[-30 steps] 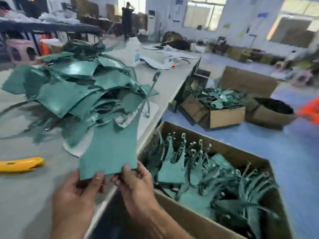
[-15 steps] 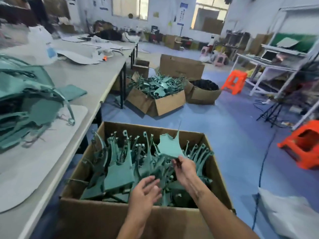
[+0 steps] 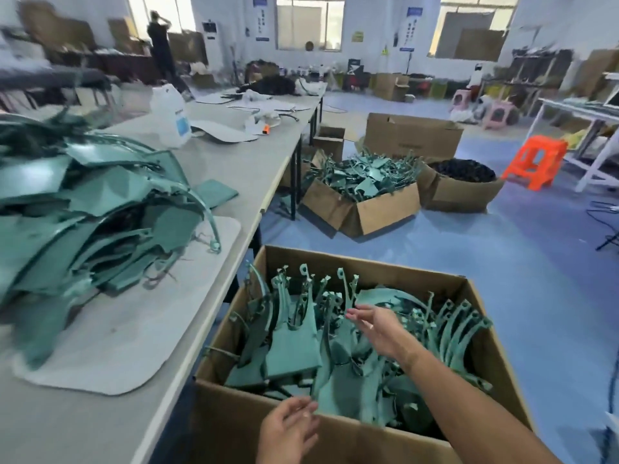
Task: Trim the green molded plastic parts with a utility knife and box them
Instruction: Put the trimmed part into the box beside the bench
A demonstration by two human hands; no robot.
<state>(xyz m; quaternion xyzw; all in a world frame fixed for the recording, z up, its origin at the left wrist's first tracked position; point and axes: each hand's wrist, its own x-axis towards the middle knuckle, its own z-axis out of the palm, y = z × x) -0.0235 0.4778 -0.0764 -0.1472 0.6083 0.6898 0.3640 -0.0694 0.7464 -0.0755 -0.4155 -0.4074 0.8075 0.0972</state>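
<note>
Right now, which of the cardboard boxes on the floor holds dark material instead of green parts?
The round-topped box farthest right, beside the orange stool; the two other filled boxes hold green parts.

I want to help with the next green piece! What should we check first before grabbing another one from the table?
1. Right hand free: ok, its fingers are spread above the parts in the near box and hold nothing.
2. Left hand free: ok, open at the box's front edge, holding nothing.
3. Room left in the near box: ok, green parts fill it but the walls still rise above most of them.
4. More parts to trim: ok, a big green pile sits on the table.
5. Utility knife within reach: cannot tell, it is not in view.
</note>
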